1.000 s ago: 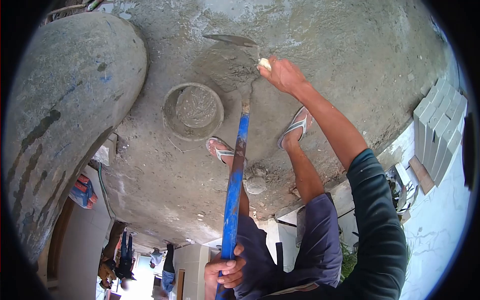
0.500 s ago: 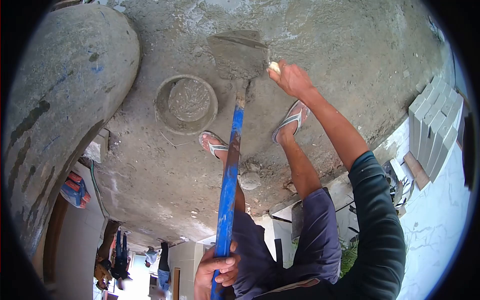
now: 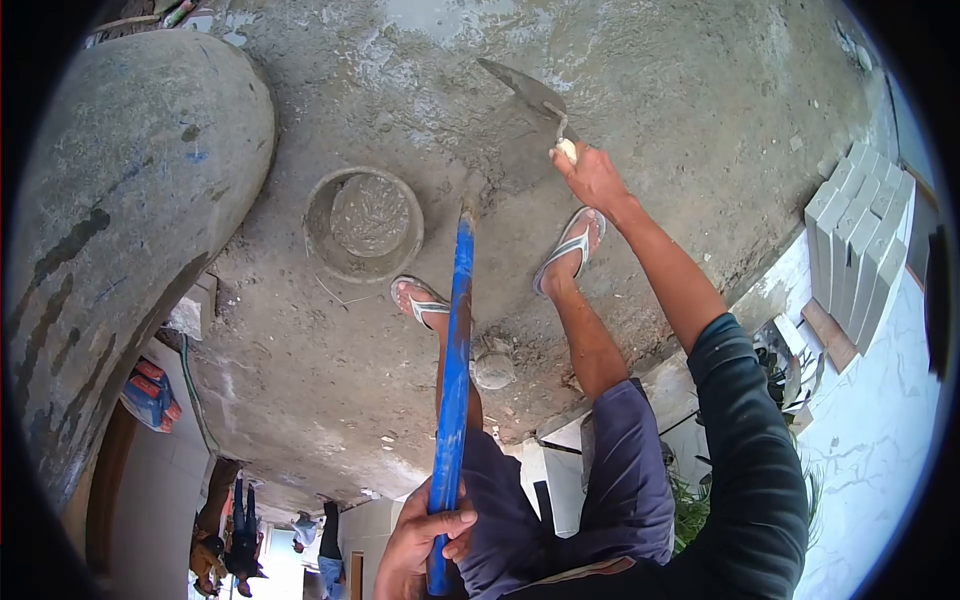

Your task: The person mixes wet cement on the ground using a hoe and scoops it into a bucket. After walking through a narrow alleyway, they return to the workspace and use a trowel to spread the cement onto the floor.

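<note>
My left hand (image 3: 430, 532) is wrapped round the blue handle (image 3: 455, 385) of a shovel, near its end. The shovel blade (image 3: 515, 155) rests on the wet grey ground, coated with cement and hard to tell from it. My right hand (image 3: 590, 177) grips the pale handle of a trowel (image 3: 535, 92), whose metal blade points to the upper left over the far part of the shovel blade. A round bucket (image 3: 415, 215) holding grey mortar stands left of the shovel.
A large grey rounded drum (image 3: 150, 150) fills the left side. Stacked grey blocks (image 3: 865, 235) stand at the right. My sandalled feet (image 3: 572, 250) straddle the shovel handle. Upside-down people (image 3: 240, 540) appear at the lower left, near a red and blue bag (image 3: 150, 393).
My right hand has shifted slightly right and down, and the trowel blade has turned and lifted at an angle. The shovel handle's lower end has moved slightly; my left hand is lower.
</note>
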### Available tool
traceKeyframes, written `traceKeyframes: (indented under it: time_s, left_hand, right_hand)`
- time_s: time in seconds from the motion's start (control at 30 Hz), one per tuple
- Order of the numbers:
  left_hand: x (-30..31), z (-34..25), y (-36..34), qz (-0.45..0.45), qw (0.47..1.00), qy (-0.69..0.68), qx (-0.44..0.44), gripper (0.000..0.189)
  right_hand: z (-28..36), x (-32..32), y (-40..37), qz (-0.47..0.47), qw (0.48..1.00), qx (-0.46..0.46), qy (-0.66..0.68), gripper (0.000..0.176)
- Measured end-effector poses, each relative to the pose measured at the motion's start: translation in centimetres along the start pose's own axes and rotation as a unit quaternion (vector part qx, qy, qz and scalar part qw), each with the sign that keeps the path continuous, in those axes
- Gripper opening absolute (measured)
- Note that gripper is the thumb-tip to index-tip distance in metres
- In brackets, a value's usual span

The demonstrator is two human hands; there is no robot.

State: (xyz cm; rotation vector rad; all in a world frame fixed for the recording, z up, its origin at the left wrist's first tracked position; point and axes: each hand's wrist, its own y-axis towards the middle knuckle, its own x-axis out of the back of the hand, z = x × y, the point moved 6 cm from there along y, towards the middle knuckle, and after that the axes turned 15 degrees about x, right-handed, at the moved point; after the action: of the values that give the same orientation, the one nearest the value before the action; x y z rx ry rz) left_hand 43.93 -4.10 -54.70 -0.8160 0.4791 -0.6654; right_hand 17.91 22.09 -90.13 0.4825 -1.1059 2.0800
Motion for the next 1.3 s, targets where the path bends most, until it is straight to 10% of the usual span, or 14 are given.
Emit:
traceKeyframes:
  time_s: [0.23, 1.17, 1.3]
  left_hand:
    - [-1.1, 0.5, 0.4, -0.015, 0.999, 0.030, -0.002, 0.037]
    - [1.0, 1.2, 1.2, -0.031, 0.999, 0.035, -0.004, 0.035]
    - [-1.8, 1.2, 1.2, -0.035, 0.996, 0.069, -0.047, 0.036]
  right_hand:
    - [-1.8, -11.6, -1.6, 0.105, 0.993, -0.023, -0.040, 0.051]
    - [0.5, -12.4, -4.5, 0.155, 0.986, 0.043, -0.045, 0.052]
    - [1.7, -11.9, -8.2, 0.077, 0.985, -0.091, 0.122, 0.056]
